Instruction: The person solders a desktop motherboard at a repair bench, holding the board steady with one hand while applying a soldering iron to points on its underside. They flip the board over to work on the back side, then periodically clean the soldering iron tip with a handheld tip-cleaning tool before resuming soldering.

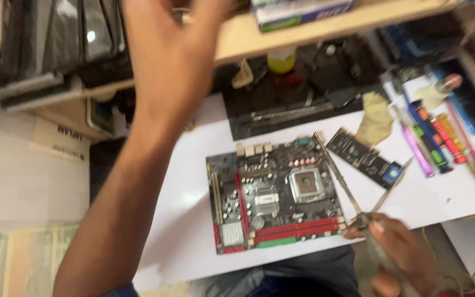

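The right hand (397,253) sits at the near edge of the worktop (193,231), fingers curled around the joint of a pair of long metal tweezers (353,190). Their two thin arms are splayed apart, one reaching up along the right edge of the motherboard (276,198), the other pointing toward a small dark expansion card (366,159). The left hand (171,49) is raised well above the worktop, fingers spread and blurred, holding nothing, up by the wooden shelf (303,33).

As a judgement, the step in hand looks like inspection of the board with the tweezers held ready; any next move would call for closing the tweezer tips and steering them precisely onto a small part, with the raised hand free to steady the board.

The motherboard lies flat near the middle of the white worktop, dark, with red memory slots along its near edge, a silver heatsink and a square metal processor socket. Coloured screwdrivers (441,143) lie well to the right, beside a crumpled cloth (375,118).
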